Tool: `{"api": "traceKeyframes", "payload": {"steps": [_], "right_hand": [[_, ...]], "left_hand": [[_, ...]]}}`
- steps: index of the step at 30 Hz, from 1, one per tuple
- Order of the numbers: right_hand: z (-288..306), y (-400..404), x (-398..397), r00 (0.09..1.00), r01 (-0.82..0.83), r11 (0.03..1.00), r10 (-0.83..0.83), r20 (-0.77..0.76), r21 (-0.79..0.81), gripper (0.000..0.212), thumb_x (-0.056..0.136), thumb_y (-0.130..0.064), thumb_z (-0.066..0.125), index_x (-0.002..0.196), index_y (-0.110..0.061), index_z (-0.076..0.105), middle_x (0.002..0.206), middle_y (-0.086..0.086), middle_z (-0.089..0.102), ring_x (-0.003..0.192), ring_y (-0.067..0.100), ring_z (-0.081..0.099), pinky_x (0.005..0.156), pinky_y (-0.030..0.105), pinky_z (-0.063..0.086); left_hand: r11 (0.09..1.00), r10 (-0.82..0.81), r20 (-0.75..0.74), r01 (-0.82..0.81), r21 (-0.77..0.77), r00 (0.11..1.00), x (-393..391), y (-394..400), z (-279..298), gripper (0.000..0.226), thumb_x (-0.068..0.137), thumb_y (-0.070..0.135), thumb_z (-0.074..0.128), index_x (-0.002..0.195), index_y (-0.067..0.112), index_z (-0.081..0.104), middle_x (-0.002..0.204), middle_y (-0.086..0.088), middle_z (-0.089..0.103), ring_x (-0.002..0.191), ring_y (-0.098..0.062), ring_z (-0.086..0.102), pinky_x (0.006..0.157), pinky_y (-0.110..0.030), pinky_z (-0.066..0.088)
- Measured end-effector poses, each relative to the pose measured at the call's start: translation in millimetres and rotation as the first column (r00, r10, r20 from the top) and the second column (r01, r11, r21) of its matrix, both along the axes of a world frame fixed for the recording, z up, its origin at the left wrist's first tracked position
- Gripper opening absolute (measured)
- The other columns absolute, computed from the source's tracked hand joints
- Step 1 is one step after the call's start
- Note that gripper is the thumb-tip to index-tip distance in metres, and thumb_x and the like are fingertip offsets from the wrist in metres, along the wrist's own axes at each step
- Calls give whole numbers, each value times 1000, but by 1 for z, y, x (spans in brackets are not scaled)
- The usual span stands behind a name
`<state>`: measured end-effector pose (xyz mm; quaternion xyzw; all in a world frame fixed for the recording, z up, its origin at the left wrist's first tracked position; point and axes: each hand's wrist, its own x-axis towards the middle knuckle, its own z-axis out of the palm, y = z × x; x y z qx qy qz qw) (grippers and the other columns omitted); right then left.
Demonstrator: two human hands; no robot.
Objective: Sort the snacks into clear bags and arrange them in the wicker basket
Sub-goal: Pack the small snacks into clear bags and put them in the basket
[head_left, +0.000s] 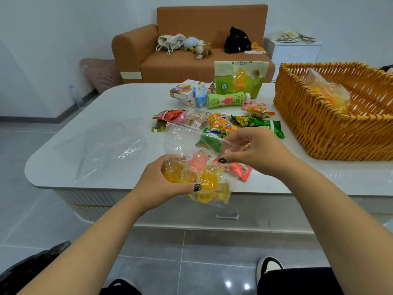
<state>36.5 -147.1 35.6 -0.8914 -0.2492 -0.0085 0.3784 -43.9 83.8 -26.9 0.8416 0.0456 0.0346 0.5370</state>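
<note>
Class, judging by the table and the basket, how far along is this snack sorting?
Done: one filled bag lies in the wicker basket. In hand: both hands, left and right, hold a clear bag of jelly cups. Left: loose snacks and an empty bag.

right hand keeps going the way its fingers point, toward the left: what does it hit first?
Probably the pink jelly cup inside the clear bag that the right hand is pinching; the left hand lies just beyond. Depth is unclear.

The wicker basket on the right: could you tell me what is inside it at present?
The wicker basket holds one clear bag of orange and yellow snacks. Its near wall hides the floor, so anything lower cannot be seen.
</note>
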Motion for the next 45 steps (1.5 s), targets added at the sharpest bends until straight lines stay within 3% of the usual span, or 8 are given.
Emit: {"api": "traceKeyframes", "payload": {"steps": [7,11,19,29,35,39,43,45], "right_hand": [[-4,-18,3,985,29,996,-15,-170,80,20,76,-4,78,85,-19,71,81,-2,73,70,0,68,65,14,54],[-6,-18,6,986,67,988,-44,-161,139,18,75,-3,79,79,-19,73,75,6,74,70,16,72,73,31,60],[-2,-29,14,946,171,932,-65,-318,320,26,76,-8,76,100,-18,69,82,4,76,81,16,73,78,31,59],[13,-32,11,963,-15,996,38,-266,87,65,69,-24,84,127,-32,57,117,-17,61,103,3,61,80,24,53],[-1,-15,0,921,-202,979,176,-347,-40,52,68,-48,81,108,-16,70,109,19,68,101,36,63,92,52,50],[-10,-11,-1,935,-175,985,162,-316,-13,21,81,-17,75,102,-20,74,71,3,73,65,24,60,71,47,54],[-10,-10,-2,981,-58,998,59,-182,9,15,77,-21,80,92,-19,78,66,-16,69,60,-5,61,61,20,47],[-11,-8,-4,989,-7,1000,11,-150,25,4,78,-23,79,81,-23,78,62,-13,68,60,1,62,55,23,46]], "left_hand": [[990,53,-15,-54,-129,998,2,4,-2,74,40,42,89,109,37,62,98,12,72,90,-7,70,76,-27,59],[985,59,-8,-59,-161,998,3,1,0,68,52,24,91,113,32,62,93,15,72,86,-4,70,71,-21,57],[962,100,-18,-101,-253,995,5,0,4,68,45,34,91,107,35,65,101,6,71,89,-10,69,67,-19,54],[999,6,52,-7,33,999,7,0,17,66,56,24,95,109,41,59,108,16,65,92,0,66,76,-18,55],[980,-152,11,150,135,988,6,-10,21,70,53,22,97,111,38,62,105,16,68,93,3,66,77,-17,55],[966,-192,-22,193,171,981,10,-17,16,71,54,26,96,116,33,62,106,14,68,94,2,65,77,-18,54],[974,-158,-29,160,160,987,17,-19,16,68,56,26,95,113,35,61,106,15,68,93,2,65,76,-16,53],[976,-149,-34,153,155,988,21,-21,15,68,56,26,95,114,35,61,107,15,67,95,-1,65,78,-18,54]]}}
